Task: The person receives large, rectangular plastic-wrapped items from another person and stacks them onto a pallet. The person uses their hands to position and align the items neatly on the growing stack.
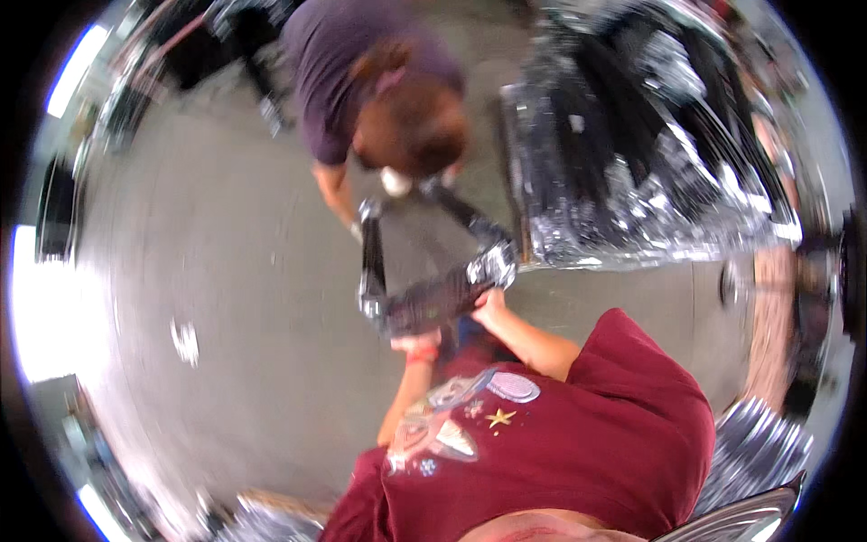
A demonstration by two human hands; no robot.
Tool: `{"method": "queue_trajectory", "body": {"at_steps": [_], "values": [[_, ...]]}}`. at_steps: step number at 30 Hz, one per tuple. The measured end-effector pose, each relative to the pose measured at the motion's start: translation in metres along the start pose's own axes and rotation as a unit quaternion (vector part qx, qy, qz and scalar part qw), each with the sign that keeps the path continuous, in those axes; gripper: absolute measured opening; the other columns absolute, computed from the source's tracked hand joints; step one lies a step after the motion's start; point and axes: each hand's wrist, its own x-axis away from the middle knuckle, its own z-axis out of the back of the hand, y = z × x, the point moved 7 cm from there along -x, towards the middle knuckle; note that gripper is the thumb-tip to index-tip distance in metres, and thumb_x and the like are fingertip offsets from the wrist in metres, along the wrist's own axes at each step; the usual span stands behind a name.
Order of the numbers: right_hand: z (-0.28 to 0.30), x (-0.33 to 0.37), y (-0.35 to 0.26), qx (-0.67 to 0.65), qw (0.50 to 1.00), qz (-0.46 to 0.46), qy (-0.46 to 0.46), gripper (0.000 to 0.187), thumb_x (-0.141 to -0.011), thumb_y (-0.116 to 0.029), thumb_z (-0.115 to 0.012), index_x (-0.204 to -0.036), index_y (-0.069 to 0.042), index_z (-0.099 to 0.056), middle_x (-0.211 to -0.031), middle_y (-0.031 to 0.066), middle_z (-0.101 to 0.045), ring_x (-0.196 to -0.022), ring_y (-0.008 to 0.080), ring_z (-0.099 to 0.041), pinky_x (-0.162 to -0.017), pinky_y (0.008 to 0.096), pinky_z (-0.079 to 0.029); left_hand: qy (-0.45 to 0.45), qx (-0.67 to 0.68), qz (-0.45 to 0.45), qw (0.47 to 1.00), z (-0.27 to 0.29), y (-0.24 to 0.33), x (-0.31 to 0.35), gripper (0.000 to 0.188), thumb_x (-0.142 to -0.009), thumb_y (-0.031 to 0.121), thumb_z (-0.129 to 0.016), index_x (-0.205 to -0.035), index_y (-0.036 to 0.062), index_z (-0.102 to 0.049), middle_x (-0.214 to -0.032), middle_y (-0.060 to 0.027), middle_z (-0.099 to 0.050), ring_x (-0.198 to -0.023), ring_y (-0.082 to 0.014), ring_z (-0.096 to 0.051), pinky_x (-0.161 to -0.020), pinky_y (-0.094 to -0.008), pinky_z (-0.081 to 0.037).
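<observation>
A black U-shaped frame (424, 304), its corners wrapped in clear plastic, hangs in front of me over the floor. My left hand (418, 342) is closed on the underside of its near bar; the fingers are partly hidden. Near the right wrapped corner, my right hand (489, 305) grips the same bar. Opposite me a co-worker (406, 117) in a purple shirt bends over the far ends of the two side arms. One co-worker's arm (336, 191) reaches down beside the left side arm, its hand blurred.
To the right stands a large stack of black parts (623, 154) wrapped in shiny clear plastic. A whitish scrap (185, 343) lies on the grey floor (262, 298) at left. More plastic-wrapped bundles (759, 461) sit behind me on the right. Dark equipment (199, 54) is at the far left.
</observation>
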Motion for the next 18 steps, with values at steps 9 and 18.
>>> {"method": "queue_trajectory", "body": {"at_steps": [9,18], "values": [[-0.011,-0.02,0.003,-0.04,0.996,-0.009,-0.079,0.023,-0.049,0.007,-0.042,-0.07,0.003,-0.048,-0.075,0.0169,-0.05,-0.073,0.034,-0.049,-0.063,0.0428,-0.043,-0.213,-0.024,0.125,0.969,0.03,-0.006,0.012,0.07,-0.078,0.058,-0.041,-0.137,0.0233,-0.027,-0.144,-0.0018,-0.024,-0.132,-0.0275,-0.022,-0.102,-0.0497,-0.022],[-0.059,0.262,-0.017,0.029,0.984,0.055,-0.165,0.019,-0.064,0.007,-0.042,-0.08,0.002,-0.052,-0.076,0.0132,-0.052,-0.073,0.0272,-0.051,-0.068,0.037,-0.044,0.13,0.297,-0.077,0.943,0.113,-0.013,0.095,0.059,-0.081,0.042,-0.05,-0.131,0.0114,-0.038,-0.133,-0.0074,-0.041,-0.125,-0.0281,-0.033,-0.103,-0.0447,-0.026]]}}
